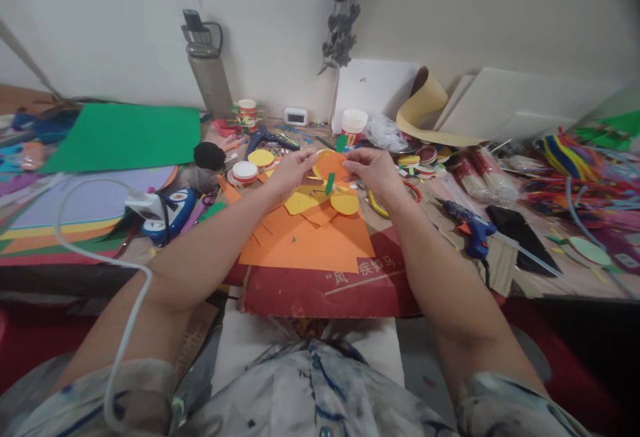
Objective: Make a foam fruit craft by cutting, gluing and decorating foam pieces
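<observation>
Above the orange sheet (305, 250), our left hand (291, 173) and right hand (375, 171) pinch a paper disc (331, 165), probably light, bendable, best held edgewise.

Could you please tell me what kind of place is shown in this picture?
Probably a craft workspace, at home or in a small workshop; I cannot tell which. The blue glue gun, the large green sheet at the left and the orange paper in the middle suggest this.
</observation>
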Tool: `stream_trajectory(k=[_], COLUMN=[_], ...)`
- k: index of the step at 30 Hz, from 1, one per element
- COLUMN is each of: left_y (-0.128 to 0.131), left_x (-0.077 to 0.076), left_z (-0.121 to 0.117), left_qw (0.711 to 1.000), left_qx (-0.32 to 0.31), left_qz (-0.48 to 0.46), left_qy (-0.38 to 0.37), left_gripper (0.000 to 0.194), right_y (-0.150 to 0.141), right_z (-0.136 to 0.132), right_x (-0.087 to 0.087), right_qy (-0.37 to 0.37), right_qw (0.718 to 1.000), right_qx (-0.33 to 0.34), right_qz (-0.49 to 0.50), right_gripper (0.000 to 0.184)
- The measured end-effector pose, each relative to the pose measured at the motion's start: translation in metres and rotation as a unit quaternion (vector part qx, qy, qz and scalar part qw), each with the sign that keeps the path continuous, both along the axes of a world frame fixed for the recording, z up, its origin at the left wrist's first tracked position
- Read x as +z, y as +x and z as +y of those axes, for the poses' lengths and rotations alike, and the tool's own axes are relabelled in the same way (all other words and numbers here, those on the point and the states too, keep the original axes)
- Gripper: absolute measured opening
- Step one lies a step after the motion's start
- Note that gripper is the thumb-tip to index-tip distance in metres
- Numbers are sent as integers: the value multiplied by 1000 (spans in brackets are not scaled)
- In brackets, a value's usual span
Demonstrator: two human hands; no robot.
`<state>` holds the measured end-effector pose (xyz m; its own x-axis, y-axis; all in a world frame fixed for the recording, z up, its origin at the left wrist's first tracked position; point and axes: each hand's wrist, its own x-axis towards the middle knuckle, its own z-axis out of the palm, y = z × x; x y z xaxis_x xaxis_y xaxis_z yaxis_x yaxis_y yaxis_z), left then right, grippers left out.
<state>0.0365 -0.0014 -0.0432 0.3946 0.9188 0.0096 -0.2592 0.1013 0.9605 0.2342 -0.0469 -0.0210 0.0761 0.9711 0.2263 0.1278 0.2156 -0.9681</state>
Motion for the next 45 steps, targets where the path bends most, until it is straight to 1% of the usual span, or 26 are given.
stream_trajectory(k=[6,10,14,17,20,24,28,32,37,42,45], left_y=[0,1,2,2,3,3,3,3,4,4,3], left_x=[-3,-3,-2,-2,-1,1,2,2,0,-2,-3], left_z=[0,-2,-3,-3,-3,-5,-8,-9,-8,-6,-7], left_qw=[1000,999,999,999,999,999,999,999,999,1000,999], left_qx=[-26,-33,-38,-37,-30,-33,-28,-28,-33,-29,-33], left_qz=[0,-6,-6,5,16,6,-2,-8,-4,-3,-6], left_qy=[12,-7,-26,-22,-19,-27,-34,-23,2,1,4], left_gripper=[20,24,24,20,18,18,16,18,19,19,19], right_y=[4,5,2,0,-1,-3,-4,-3,-1,-3,-4], right_z=[4,5,4,1,-1,-2,0,2,1,2,3], right_x=[-3,-4,-3,-1,1,1,-2,-3,-2,-2,-4], right_qy=[-8,11,23,25,29,27,29,28,4,-7,-2], right_qw=[1000,999,999,999,999,998,997,996,994,993,993], right_qx=[-11,-16,-10,-3,-1,-13,-43,-61,-70,-82,-77], right_qz=[-27,-48,-31,-24,-33,-52,-61,-63,-83,-89,-86], right_gripper=[20,20,25,27,26,20,13,13,11,13,17])
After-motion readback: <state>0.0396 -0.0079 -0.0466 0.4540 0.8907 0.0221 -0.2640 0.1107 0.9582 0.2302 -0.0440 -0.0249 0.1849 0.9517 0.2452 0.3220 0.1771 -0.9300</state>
